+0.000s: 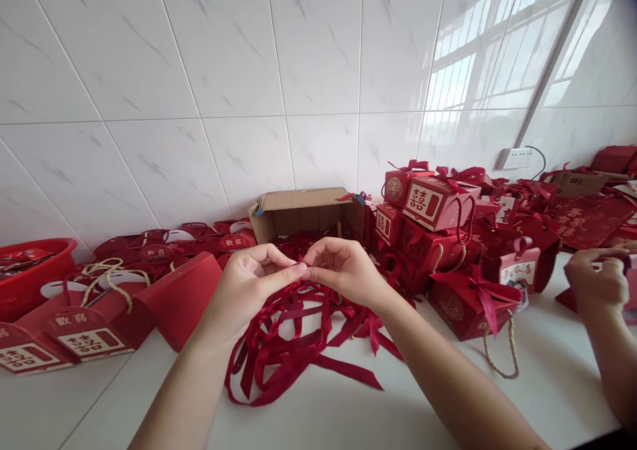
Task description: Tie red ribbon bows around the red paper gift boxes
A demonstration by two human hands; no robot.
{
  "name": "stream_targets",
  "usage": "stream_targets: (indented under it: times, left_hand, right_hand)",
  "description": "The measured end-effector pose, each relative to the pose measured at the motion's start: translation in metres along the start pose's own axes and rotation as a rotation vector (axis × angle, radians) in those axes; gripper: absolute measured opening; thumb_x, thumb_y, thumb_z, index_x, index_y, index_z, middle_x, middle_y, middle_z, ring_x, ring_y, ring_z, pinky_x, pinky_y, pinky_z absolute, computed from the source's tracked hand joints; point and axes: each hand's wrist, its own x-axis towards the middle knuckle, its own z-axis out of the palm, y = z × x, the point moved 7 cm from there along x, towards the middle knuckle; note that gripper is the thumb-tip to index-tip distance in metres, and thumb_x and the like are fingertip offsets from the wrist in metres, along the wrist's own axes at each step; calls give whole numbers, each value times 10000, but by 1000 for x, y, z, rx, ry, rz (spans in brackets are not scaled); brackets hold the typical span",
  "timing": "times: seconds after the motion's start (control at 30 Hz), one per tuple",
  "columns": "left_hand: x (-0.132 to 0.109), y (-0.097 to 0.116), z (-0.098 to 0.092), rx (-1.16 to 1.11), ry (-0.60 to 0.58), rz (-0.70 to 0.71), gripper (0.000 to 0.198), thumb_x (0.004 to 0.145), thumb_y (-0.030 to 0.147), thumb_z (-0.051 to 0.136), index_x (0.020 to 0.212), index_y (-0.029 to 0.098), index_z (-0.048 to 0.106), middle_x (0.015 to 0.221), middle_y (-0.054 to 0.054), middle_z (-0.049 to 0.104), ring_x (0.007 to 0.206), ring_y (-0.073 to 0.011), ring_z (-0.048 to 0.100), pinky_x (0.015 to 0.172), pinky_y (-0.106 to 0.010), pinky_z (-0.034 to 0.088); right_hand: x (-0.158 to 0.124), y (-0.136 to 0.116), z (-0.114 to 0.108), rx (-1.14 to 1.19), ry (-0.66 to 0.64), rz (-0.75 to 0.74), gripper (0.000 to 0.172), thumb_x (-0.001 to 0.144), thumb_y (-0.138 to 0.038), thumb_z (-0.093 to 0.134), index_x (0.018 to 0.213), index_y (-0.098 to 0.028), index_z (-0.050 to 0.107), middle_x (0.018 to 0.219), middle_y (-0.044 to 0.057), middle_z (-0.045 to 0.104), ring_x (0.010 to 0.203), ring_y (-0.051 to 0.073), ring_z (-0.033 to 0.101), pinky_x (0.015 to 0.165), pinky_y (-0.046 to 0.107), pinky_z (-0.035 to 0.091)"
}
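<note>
My left hand (256, 281) and my right hand (343, 271) meet at the fingertips above the middle of the table. Both are closed in a pinch on a dark red ribbon, of which only a sliver shows between the fingers. Below them a loose heap of red ribbons (288, 370) spreads over the white tabletop (348, 417). Behind my hands an open cardboard box (303, 201) lies with its opening toward me, with more red ribbon at its mouth. My fingers hide part of the heap.
Red gift boxes (423, 201) with bows are stacked at right. Unribboned red boxes (89, 337) with rope handles and a red plastic basin (44, 284) stand at left. Another person's hand (597, 281) is at far right. A tiled wall (239, 52) with a socket (515, 158) closes the back.
</note>
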Motion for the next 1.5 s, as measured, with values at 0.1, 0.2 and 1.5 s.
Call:
stream_targets:
  times: [0.1,0.2,1.5]
  left_hand:
    - [1,-3,2,-37,-39,-17,202,659,305,809,654,169,659,644,25,637,641,-82,582,611,-164,479]
    - [2,-4,5,-49,-86,-32,185,671,310,804,679,178,675,657,25,650,651,-81,591,619,-160,481]
    - [-22,38,8,363,33,666,81,812,170,660,825,228,715,728,-10,615,662,-122,579,585,-226,476]
  right_hand:
    - [0,-1,-1,-4,-13,28,247,672,-297,795,785,-161,622,753,6,636,710,130,618,667,264,513]
    - [-1,-1,-2,0,-21,65,279,631,-298,824,770,-156,629,737,4,638,697,130,616,657,260,508]
    - [-6,-4,8,334,-125,81,127,704,-193,784,741,-154,670,586,-34,615,449,49,506,428,168,429]
